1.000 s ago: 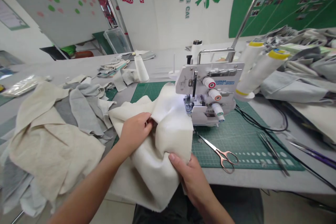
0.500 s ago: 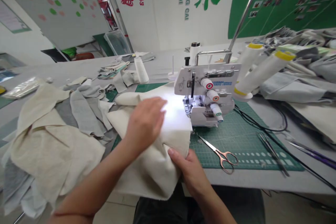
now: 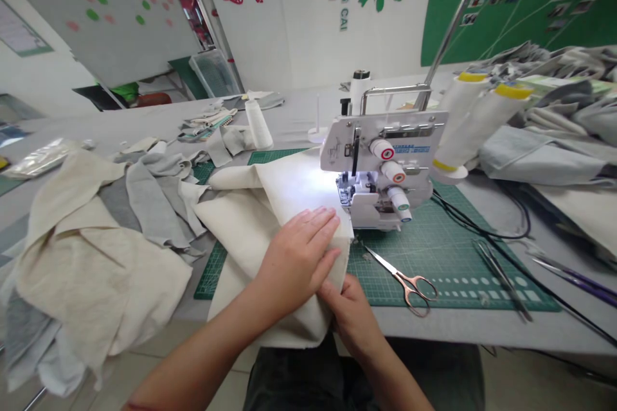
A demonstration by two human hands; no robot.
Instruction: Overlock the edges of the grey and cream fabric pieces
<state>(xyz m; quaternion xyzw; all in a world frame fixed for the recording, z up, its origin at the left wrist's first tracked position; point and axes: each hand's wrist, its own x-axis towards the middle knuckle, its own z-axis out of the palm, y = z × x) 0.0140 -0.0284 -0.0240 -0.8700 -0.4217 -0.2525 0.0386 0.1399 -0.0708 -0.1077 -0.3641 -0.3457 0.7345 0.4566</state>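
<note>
A cream fabric piece (image 3: pixel 236 231) lies folded over the mat, its right edge running up to the needle area of a white overlock sewing machine (image 3: pixel 380 167). The machine's lamp lights the cloth brightly. My left hand (image 3: pixel 301 253) rests flat on top of the fabric, fingers stretched toward the machine and holding nothing. Lower down, my right hand (image 3: pixel 354 311) pinches the fabric's right edge, thumb on top and the other fingers beneath. The cloth hangs over the table's front edge below my hands.
Right of the fabric, scissors (image 3: pixel 405 279) with copper-coloured handles lie on a green cutting mat (image 3: pixel 463 250), with tweezers (image 3: pixel 504 279) farther right. Fabric scraps (image 3: pixel 106 250) heap at the left. Thread cones (image 3: pixel 477 122) stand behind the machine, and black cables (image 3: pixel 472 225) cross the mat.
My left hand has come down and to the right, from above the lit cloth onto the fabric near my right hand. The right hand keeps its pinch on the edge.
</note>
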